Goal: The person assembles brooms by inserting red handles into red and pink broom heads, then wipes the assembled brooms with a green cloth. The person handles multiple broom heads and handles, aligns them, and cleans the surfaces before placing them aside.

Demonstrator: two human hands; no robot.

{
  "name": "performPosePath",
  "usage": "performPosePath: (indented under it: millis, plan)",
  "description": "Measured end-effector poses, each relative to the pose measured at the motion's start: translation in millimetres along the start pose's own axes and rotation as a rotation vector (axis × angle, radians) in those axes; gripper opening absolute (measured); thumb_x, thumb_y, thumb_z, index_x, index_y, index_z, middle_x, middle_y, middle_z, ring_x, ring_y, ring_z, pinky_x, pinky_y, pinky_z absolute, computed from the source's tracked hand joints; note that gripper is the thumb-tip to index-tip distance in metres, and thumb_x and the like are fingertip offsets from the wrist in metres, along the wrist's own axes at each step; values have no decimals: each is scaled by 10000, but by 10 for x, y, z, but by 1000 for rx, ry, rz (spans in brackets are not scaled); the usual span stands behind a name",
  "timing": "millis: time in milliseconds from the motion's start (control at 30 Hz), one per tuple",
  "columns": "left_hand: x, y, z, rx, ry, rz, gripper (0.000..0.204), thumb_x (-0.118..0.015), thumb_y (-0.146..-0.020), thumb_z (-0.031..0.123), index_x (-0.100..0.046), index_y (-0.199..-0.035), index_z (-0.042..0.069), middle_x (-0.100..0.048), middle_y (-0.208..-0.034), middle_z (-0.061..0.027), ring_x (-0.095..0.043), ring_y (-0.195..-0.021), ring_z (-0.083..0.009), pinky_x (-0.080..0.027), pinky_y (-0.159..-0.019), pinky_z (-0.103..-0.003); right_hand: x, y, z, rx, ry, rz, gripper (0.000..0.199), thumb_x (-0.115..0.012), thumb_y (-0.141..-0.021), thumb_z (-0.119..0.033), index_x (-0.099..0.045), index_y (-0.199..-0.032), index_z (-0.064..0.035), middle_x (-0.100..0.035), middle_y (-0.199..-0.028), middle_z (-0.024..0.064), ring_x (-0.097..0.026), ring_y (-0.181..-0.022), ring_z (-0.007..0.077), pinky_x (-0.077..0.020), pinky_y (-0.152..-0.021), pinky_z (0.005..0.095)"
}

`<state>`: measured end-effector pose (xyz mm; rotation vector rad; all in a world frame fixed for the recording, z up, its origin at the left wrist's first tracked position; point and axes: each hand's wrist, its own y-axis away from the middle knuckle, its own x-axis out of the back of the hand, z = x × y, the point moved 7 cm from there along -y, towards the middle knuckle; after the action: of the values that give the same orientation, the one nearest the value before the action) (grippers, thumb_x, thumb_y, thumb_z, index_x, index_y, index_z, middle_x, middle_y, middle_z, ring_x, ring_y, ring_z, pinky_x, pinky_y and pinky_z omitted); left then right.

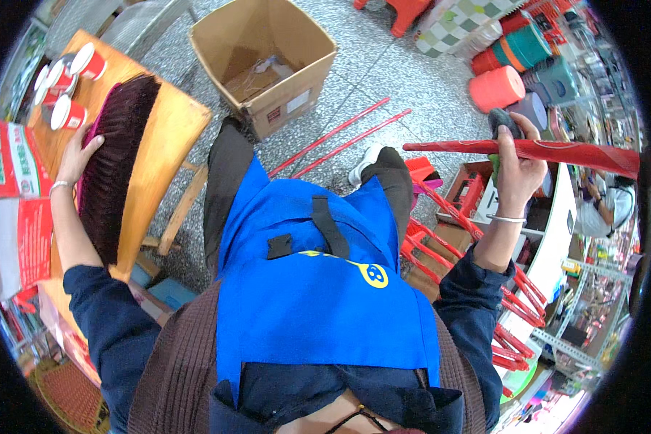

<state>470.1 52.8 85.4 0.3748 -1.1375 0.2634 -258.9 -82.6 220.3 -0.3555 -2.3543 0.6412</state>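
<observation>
At my left, a broom head (125, 148) with long dark bristles and a magenta back lies along the edge of a wooden table (175, 108). My left hand (79, 155) is closed on its magenta side, thumb toward the bristles. Out to the right, my right hand (521, 163) is raised and closed around a long red pole (589, 153), which runs sideways across the palm. A dark grey rounded thing (504, 123) shows by the fingers of that hand; its kind cannot be made out.
Several red-and-white paper cups (88, 62) stand on the table. An open cardboard box (278, 108) sits ahead on the speckled floor, with two red poles (340, 137) lying near my feet. Red plastic goods (434, 249) and a white cabinet (557, 224) crowd the right. Buckets (497, 88) lie at the far right.
</observation>
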Motion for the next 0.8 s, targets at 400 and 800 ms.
performPosePath:
  millis: [400,800]
  plan:
    - [231,203,-186,264,-95,204,924,-742,-674,583,-496,-1214,-124,-561,-1204,-291,-546,-1154,-334,-400,-984,-391,-135,-29,-111,113,244,-7,255,-712,-774,-109,-675,-1024,-73,-624,-786,32,-578,-678,110,-480,-690,263]
    - [985,794,524,62,716,385,472,-700,-710,142,-547,-1120,-35,-621,-1034,-76,-576,-899,-155,-446,-837,-283,-228,-131,-223,241,380,-59,235,-702,-717,-120,-690,-951,-123,-651,-817,85,-644,-731,249,-503,-684,336]
